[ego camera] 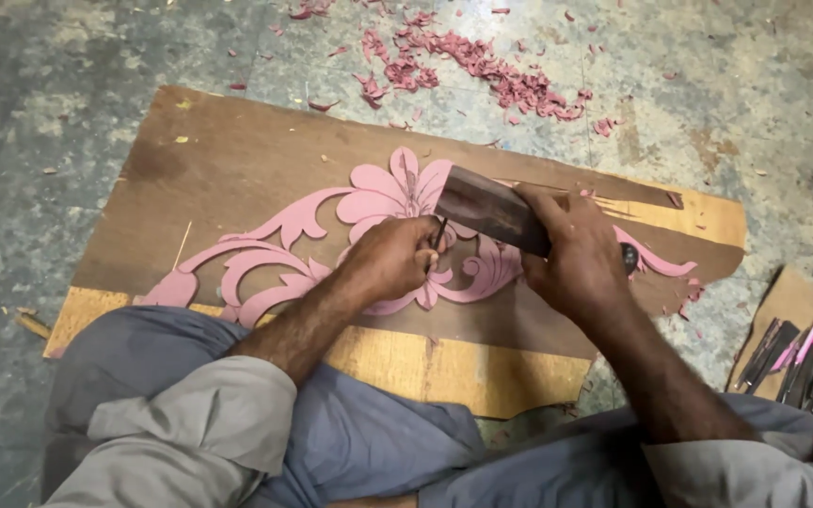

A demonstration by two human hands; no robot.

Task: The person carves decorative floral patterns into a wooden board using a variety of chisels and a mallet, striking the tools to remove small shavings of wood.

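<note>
l hand [390, 259] grips chisel [438, 235] on pink carving [279, 259], r hand [578, 254] grips mallet [491, 209].

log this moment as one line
left hand: grips thin metal chisel | right hand: holds dark wooden mallet block | work: pink carved floral wooden panel

A woodcarving workshop: pink shavings [482, 61] litter the worn concrete floor [39, 122] beyond the grip, a carved floral panel [369, 235] lies under it, chisels [802, 367] lie to its right.
</note>
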